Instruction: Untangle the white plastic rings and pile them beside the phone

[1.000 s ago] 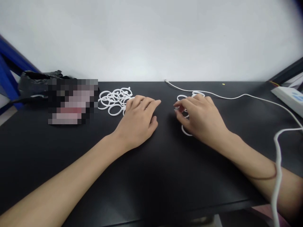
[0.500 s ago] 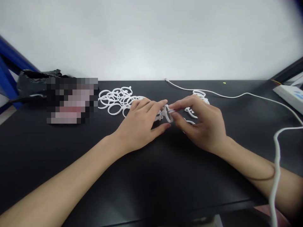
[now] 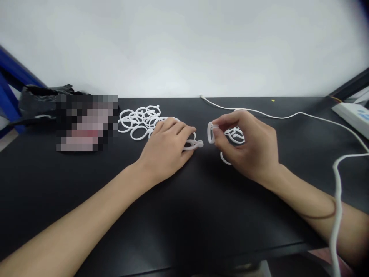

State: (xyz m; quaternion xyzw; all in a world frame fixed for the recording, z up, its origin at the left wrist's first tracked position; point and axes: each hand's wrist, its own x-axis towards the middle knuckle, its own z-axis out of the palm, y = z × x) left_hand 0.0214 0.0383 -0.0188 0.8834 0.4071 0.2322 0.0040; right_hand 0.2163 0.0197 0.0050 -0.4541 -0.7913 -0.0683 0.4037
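Observation:
My left hand (image 3: 168,148) rests on the black table (image 3: 178,215), fingers curled onto a white plastic ring (image 3: 193,144) that pokes out under its fingertips. Behind that hand lies a pile of several white rings (image 3: 140,120). My right hand (image 3: 249,144) is raised a little and pinches another white ring (image 3: 210,132) upright between thumb and forefinger. A smaller heap of white rings (image 3: 234,137) lies under and behind the right hand, partly hidden by it. The two held rings are a short gap apart.
A white cable (image 3: 302,115) runs from the back of the table to the right and loops down at the right edge. A white power strip (image 3: 350,117) sits at far right. A crumpled black bag (image 3: 43,102) and a blurred patch lie at back left.
My hands came together at the middle with rings, then drew apart. The right hand now holds one ring up alone, while the left keeps another on the table.

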